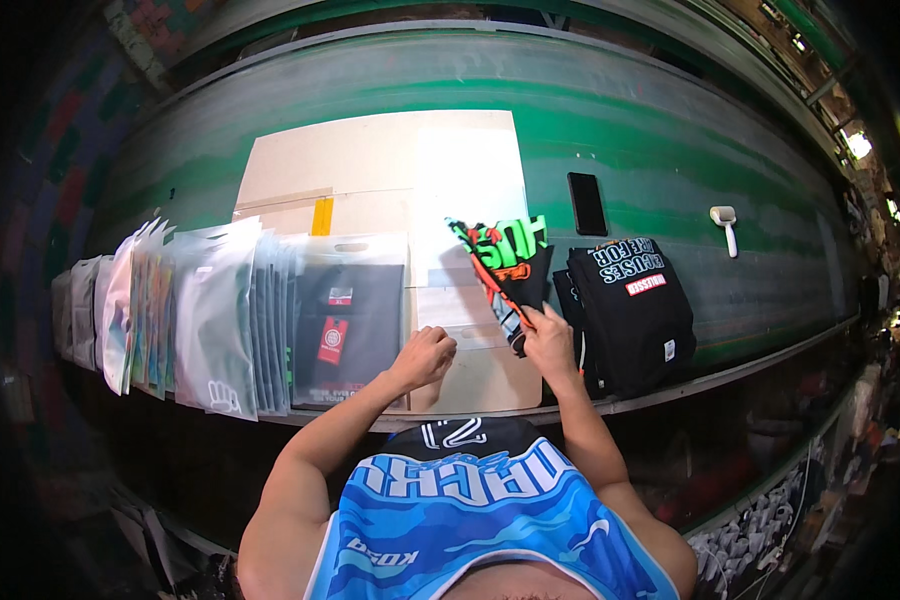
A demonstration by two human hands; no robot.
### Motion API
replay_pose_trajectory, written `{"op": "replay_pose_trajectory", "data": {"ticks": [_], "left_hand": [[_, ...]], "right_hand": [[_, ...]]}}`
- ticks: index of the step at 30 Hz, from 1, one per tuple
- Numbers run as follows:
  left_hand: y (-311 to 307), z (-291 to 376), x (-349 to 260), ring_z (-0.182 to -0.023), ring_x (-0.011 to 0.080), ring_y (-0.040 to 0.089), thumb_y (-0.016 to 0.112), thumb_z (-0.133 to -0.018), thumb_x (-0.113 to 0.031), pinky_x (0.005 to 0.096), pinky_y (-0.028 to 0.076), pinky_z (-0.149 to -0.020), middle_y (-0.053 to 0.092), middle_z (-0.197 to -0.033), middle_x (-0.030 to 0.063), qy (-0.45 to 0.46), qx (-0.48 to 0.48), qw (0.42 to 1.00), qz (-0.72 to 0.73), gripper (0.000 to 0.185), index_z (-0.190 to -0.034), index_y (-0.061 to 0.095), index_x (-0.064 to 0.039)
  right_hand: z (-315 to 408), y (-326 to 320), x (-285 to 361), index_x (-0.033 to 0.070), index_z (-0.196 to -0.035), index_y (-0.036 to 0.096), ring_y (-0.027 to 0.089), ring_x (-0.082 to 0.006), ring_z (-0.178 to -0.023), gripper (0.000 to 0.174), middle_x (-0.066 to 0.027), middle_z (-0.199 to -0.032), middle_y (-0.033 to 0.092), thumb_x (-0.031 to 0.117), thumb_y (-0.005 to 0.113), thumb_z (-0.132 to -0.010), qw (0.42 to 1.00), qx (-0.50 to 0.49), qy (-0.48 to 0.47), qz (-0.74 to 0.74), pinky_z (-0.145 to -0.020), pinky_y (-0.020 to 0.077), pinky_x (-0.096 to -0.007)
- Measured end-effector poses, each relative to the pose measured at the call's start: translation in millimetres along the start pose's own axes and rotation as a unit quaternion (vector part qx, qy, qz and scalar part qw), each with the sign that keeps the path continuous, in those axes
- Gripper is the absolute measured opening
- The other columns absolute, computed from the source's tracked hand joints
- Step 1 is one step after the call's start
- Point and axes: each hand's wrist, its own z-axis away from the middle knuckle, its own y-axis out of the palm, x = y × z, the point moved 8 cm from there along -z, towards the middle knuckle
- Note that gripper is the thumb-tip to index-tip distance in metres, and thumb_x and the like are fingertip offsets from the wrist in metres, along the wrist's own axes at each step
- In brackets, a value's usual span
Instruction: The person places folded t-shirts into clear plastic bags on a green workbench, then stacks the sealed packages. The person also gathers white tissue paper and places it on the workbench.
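Note:
My right hand [551, 337] grips the lower end of a folded black garment [534, 271] with green lettering and orange print. The garment is raised at a slant above the cardboard sheet [330, 165]. My left hand [426, 354] is over the near part of the cardboard, its fingers curled together and nothing visible in them; the fingertips are partly hidden. Just left of it lies a clear plastic bag [351, 315] with a dark folded garment inside and a red tag [333, 339]. A stack of folded black shirts [634, 330] sits right of my right hand.
Several more bagged garments [217, 322] overlap in a row toward the left end of the green table [450, 75]. Beyond the shirts lie a black smartphone [587, 204] and a white lint roller [726, 225]. The table's near edge [645, 401] runs close to my body.

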Motion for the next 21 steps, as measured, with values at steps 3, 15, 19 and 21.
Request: {"op": "replay_pose_trajectory", "data": {"ticks": [3,15,19,21], "left_hand": [[8,4,8,-0.097,0.0321,0.056,0.070,-0.084,-0.015,0.0434,0.046,-0.085,0.057,-0.102,0.0119,0.027,0.002,0.999,-0.027,0.018,-0.099,0.063,-0.007],[13,-8,17,-0.095,0.0344,0.054,0.068,-0.084,-0.011,0.0430,0.046,-0.085,0.055,-0.102,0.0139,0.091,-0.016,0.995,-0.031,0.019,-0.099,0.059,-0.004],[17,-11,18,-0.093,0.0363,0.053,0.066,-0.083,-0.007,0.0454,0.046,-0.082,0.055,-0.099,0.0160,0.093,-0.017,0.994,-0.048,0.018,-0.096,0.055,-0.002],[19,-17,26,-0.093,0.0374,0.053,0.063,-0.083,-0.003,0.0463,0.045,-0.082,0.055,-0.098,0.0171,0.058,-0.004,0.998,-0.027,0.016,-0.097,0.055,-0.002]], "right_hand": [[-1,-20,0,0.000,-0.117,0.070,0.065,-0.0498,-0.104,0.038,-0.0378,-0.123,0.060,0.003,0.064,-0.080,0.999,-0.031,-0.006,0.030,-0.090,0.0556,-0.0499],[36,-50,-4,0.002,-0.114,0.071,0.066,-0.0500,-0.095,0.033,-0.0350,-0.112,0.064,0.003,0.067,-0.082,1.000,-0.015,-0.016,0.009,-0.081,0.0567,-0.0499],[50,-55,-2,0.002,-0.113,0.072,0.067,-0.0493,-0.092,0.029,-0.0339,-0.109,0.065,0.005,0.069,-0.084,1.000,-0.012,-0.020,-0.002,-0.080,0.0568,-0.0494],[59,-59,2,0.003,-0.113,0.072,0.067,-0.0493,-0.092,0.029,-0.0330,-0.107,0.065,0.005,0.069,-0.084,0.999,-0.013,-0.023,-0.017,-0.080,0.0569,-0.0491]]}}
